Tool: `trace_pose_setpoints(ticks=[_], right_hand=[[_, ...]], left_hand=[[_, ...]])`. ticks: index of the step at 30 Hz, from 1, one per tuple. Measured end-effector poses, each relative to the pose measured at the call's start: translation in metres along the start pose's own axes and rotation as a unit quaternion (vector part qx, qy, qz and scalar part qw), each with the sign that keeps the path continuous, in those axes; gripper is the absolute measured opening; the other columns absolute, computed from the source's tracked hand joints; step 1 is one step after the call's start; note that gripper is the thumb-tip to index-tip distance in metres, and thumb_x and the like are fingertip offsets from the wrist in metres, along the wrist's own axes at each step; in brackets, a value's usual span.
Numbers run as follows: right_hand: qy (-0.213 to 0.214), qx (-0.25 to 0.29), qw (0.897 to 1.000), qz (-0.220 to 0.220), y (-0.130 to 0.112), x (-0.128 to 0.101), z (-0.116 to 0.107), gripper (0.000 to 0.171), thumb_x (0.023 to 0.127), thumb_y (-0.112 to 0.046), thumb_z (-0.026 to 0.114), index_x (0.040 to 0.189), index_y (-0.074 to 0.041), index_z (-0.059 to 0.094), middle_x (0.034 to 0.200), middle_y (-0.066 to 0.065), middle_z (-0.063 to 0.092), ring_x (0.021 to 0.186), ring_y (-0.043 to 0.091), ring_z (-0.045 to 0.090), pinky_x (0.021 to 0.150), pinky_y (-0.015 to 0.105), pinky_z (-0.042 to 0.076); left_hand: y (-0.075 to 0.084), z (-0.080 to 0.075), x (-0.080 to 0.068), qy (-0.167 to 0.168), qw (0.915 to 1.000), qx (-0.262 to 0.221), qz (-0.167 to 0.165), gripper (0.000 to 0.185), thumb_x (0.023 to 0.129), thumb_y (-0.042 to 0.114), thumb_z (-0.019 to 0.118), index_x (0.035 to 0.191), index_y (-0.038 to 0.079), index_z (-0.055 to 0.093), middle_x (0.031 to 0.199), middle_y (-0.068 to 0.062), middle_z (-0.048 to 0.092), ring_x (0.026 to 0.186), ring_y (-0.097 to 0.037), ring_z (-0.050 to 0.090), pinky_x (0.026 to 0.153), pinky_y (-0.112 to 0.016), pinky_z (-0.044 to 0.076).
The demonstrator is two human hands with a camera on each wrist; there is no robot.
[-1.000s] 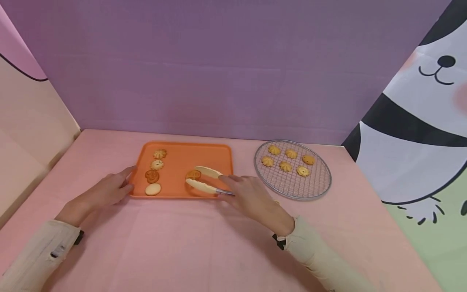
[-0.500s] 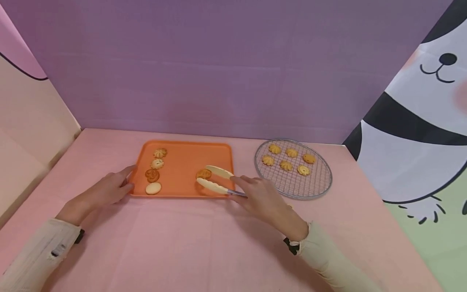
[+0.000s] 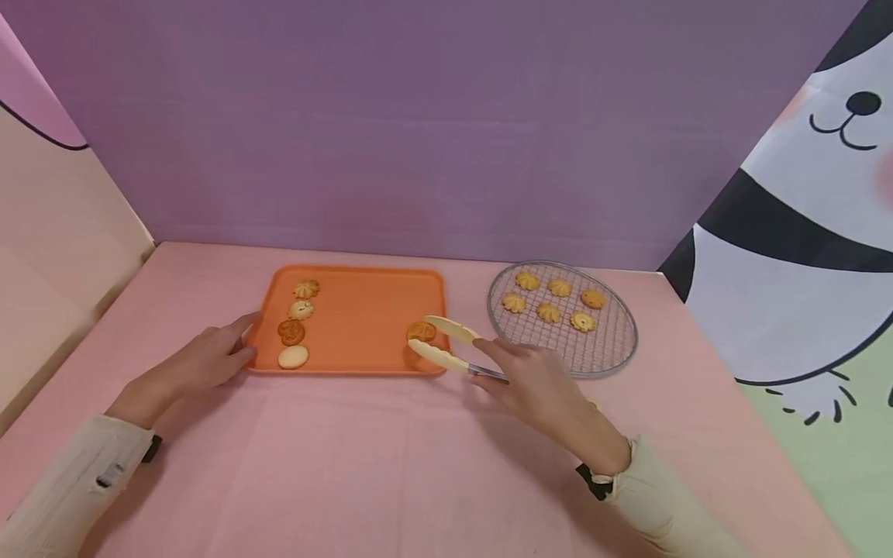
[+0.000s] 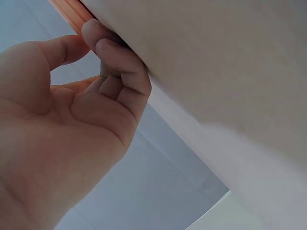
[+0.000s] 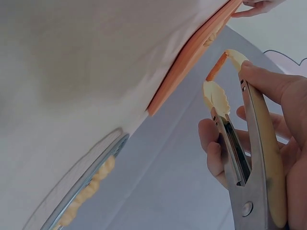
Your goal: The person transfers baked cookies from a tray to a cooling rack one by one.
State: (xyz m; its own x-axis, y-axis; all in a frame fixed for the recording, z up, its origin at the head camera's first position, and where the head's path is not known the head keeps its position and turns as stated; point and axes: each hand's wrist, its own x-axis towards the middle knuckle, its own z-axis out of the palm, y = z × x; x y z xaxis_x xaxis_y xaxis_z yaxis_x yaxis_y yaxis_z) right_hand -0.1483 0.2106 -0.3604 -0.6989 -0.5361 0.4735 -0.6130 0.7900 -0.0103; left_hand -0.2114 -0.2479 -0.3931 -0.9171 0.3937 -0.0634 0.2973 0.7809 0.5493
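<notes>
My right hand [image 3: 540,387] grips cream-tipped metal tongs [image 3: 446,346], and the tongs pinch a brown cookie [image 3: 422,332] above the right edge of the orange tray [image 3: 363,310]. In the right wrist view the tongs [image 5: 240,143] squeeze the cookie [image 5: 217,66] edge-on beside the tray rim [image 5: 187,62]. My left hand [image 3: 202,360] holds the tray's left rim, fingers curled against the rim [image 4: 72,9] in the left wrist view. Several cookies [image 3: 296,322] lie in a column on the tray's left side.
A round wire rack [image 3: 600,356] with several yellow cookies [image 3: 551,302] sits right of the tray on the pink table [image 3: 391,465]. A purple wall stands behind, and a panda-print panel [image 3: 802,232] rises at the right.
My right hand has carried the tongs and the brown cookie rightward, from the tray's middle to its right edge. My left hand stays on the tray's left rim.
</notes>
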Motion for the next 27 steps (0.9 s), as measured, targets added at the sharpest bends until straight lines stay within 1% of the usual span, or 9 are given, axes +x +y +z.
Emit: trace_pose_setpoints(ticks=[2, 4, 6, 11, 13, 16, 21, 27], right_hand=[[0.007, 0.0, 1.0, 0.001, 0.004, -0.005, -0.003, 0.05, 0.081, -0.035, 0.083, 0.121, -0.01, 0.07, 0.102, 0.01, 0.075, 0.071, 0.023, 0.072, 0.053, 0.035, 0.054], [0.014, -0.002, 1.0, 0.002, 0.007, -0.009, -0.005, 0.051, 0.079, -0.035, 0.084, 0.121, -0.01, 0.069, 0.103, 0.011, 0.075, 0.069, 0.023, 0.072, 0.052, 0.035, 0.053], [0.022, -0.008, 1.0, 0.002, 0.01, -0.013, -0.007, 0.051, 0.078, -0.035, 0.084, 0.121, -0.01, 0.069, 0.101, 0.011, 0.075, 0.066, 0.023, 0.071, 0.05, 0.035, 0.052], [0.043, -0.007, 0.999, -0.007, 0.016, -0.023, -0.01, 0.053, 0.075, -0.033, 0.086, 0.12, -0.009, 0.068, 0.096, 0.011, 0.075, 0.068, 0.025, 0.071, 0.052, 0.037, 0.053], [0.049, -0.006, 0.999, -0.008, 0.018, -0.027, -0.012, 0.053, 0.075, -0.032, 0.086, 0.119, -0.009, 0.068, 0.097, 0.01, 0.075, 0.071, 0.026, 0.072, 0.053, 0.038, 0.054], [0.055, -0.008, 0.998, -0.008, 0.022, -0.033, -0.016, 0.052, 0.075, -0.032, 0.085, 0.118, -0.008, 0.068, 0.098, 0.01, 0.075, 0.071, 0.026, 0.072, 0.054, 0.038, 0.054], [0.059, -0.017, 0.998, 0.003, 0.028, -0.043, -0.025, 0.051, 0.076, -0.031, 0.084, 0.119, -0.008, 0.068, 0.098, 0.011, 0.075, 0.073, 0.028, 0.072, 0.056, 0.041, 0.054], [0.069, -0.04, 0.996, 0.025, 0.034, -0.057, -0.034, 0.053, 0.073, -0.032, 0.085, 0.119, -0.011, 0.069, 0.096, 0.012, 0.075, 0.064, 0.026, 0.068, 0.05, 0.042, 0.051]], left_hand=[[-0.001, -0.001, 0.0, -0.003, 0.9999, -0.014, 0.001, 0.063, 0.1, 0.009, 0.053, 0.152, -0.011, 0.023, 0.072, -0.003, 0.055, 0.06, -0.015, 0.05, 0.056, -0.03, 0.043], [-0.001, -0.002, -0.001, -0.006, 0.9995, -0.03, 0.0, 0.063, 0.1, 0.007, 0.052, 0.152, -0.01, 0.022, 0.071, -0.003, 0.055, 0.058, -0.015, 0.051, 0.053, -0.029, 0.044], [-0.002, -0.002, 0.0, -0.006, 0.9993, -0.036, 0.0, 0.063, 0.1, 0.007, 0.051, 0.153, -0.01, 0.022, 0.07, -0.003, 0.055, 0.056, -0.016, 0.051, 0.051, -0.028, 0.044], [-0.001, 0.0, -0.001, 0.001, 0.9999, -0.01, -0.006, 0.063, 0.099, 0.007, 0.051, 0.152, -0.01, 0.022, 0.069, -0.003, 0.052, 0.057, -0.016, 0.049, 0.054, -0.029, 0.042], [0.0, 0.0, -0.002, 0.001, 0.9999, -0.005, -0.01, 0.063, 0.099, 0.008, 0.05, 0.152, -0.01, 0.022, 0.07, -0.003, 0.052, 0.057, -0.016, 0.049, 0.054, -0.029, 0.042], [0.002, 0.0, -0.004, 0.002, 0.9999, -0.001, -0.01, 0.063, 0.099, 0.008, 0.05, 0.152, -0.011, 0.021, 0.07, -0.004, 0.053, 0.056, -0.016, 0.049, 0.054, -0.03, 0.042], [0.004, 0.0, -0.005, 0.009, 0.9999, 0.006, -0.006, 0.063, 0.099, 0.007, 0.05, 0.152, -0.013, 0.022, 0.07, -0.003, 0.054, 0.056, -0.015, 0.049, 0.053, -0.029, 0.041], [0.007, 0.0, -0.008, 0.009, 1.0, -0.002, 0.0, 0.063, 0.099, 0.006, 0.051, 0.151, -0.013, 0.022, 0.069, -0.002, 0.054, 0.055, -0.014, 0.048, 0.052, -0.029, 0.041]])
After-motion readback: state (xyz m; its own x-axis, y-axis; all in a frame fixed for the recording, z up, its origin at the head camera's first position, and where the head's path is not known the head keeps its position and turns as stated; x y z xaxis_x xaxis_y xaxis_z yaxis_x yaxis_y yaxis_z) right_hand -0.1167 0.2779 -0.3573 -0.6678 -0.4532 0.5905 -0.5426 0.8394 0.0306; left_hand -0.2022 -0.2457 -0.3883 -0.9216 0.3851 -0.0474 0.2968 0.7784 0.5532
